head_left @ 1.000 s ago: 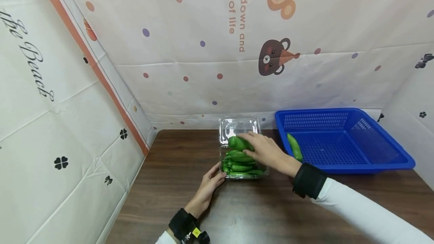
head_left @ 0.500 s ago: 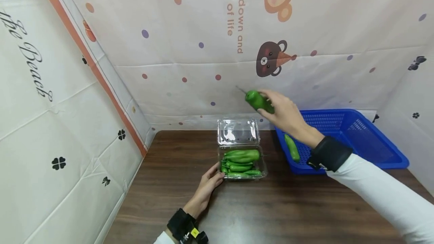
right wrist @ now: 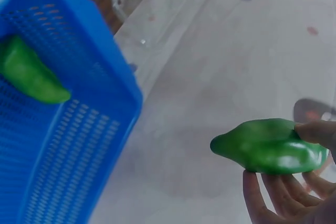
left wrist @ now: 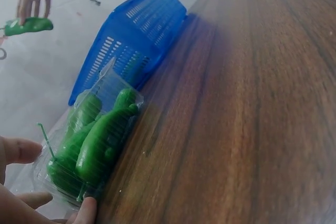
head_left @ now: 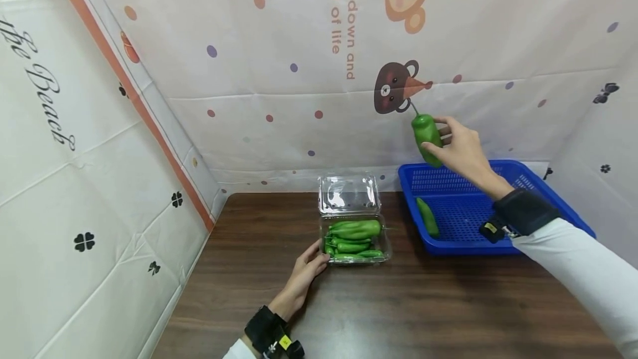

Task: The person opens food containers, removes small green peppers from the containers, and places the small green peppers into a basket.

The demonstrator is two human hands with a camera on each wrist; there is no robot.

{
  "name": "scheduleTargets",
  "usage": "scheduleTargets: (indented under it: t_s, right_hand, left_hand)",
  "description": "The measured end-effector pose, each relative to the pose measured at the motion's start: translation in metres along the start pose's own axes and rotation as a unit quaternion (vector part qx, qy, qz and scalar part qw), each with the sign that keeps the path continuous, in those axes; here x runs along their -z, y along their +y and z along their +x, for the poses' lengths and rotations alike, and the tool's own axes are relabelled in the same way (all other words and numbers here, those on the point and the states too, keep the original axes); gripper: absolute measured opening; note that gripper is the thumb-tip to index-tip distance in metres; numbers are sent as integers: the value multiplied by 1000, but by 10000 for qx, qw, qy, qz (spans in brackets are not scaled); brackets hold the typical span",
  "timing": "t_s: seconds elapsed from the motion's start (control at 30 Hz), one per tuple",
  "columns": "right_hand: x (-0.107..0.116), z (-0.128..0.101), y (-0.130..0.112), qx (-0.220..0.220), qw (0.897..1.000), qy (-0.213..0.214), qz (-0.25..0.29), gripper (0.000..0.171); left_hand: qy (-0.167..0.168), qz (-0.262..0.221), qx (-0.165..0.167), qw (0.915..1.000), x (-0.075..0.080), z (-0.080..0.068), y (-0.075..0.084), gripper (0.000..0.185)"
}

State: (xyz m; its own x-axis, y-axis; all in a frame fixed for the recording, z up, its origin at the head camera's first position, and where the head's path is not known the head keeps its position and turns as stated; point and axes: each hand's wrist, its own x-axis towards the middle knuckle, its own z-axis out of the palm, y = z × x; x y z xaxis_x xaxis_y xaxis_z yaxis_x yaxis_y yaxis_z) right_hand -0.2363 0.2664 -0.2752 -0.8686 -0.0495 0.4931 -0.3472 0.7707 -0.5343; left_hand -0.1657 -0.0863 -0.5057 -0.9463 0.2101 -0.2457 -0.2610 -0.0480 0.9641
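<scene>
A plump green pepper (head_left: 426, 138) with a long thin stem is gripped between the thumb and fingers of my right hand (head_left: 462, 151). It hangs in the air above the back left of the blue basket (head_left: 485, 248). In the right wrist view the held pepper (right wrist: 270, 148) lies sideways, thumb on top and fingers beneath. My left hand (head_left: 303, 276) rests at the front left corner of a clear plastic box (head_left: 349, 193), fingertips at its wall. The lid stands tipped back. Several green peppers (head_left: 355, 230) lie inside.
One green pepper (head_left: 427, 218) leans against the left inner wall of the basket. The brown wooden table (head_left: 399, 303) meets a printed cloth backdrop (head_left: 259, 143) behind the box and basket, with another cloth (head_left: 124, 209) at the left.
My right hand has lifted the pepper out of the box and carried it up and right to above the basket. The left hand keeps its place at the box.
</scene>
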Motion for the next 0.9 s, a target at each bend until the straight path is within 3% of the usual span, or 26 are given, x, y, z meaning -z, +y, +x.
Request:
scheduleTargets:
  t_s: [0.17, 0.37, 0.53, 0.63, 0.8, 0.9]
  right_hand:
    - [4, -2, 24, -491, 9985, -227, -76, 61]
    - [9, -5, 50, -1019, 9880, -1124, -284, 68]
    - [7, -9, 71, -1305, 9727, -1858, -480, 71]
    - [2, -14, 82, -1661, 9546, -2442, -384, 75]
    - [-13, -25, 99, -2341, 9122, -3363, 65, 77]
    - [-21, -33, 107, -2504, 8965, -3655, 81, 76]
  left_hand:
    - [49, -14, 5, 10000, 1, 0, -1, 70]
    - [14, -33, -20, 10000, 1, 0, -1, 69]
    - [53, -44, -41, 10000, 2, 1, 0, 68]
    - [59, -29, -81, 9999, 2, 1, 1, 68]
    - [29, -60, -55, 10000, 2, 0, 0, 69]
    - [4, -78, -60, 10000, 2, 0, -1, 69]
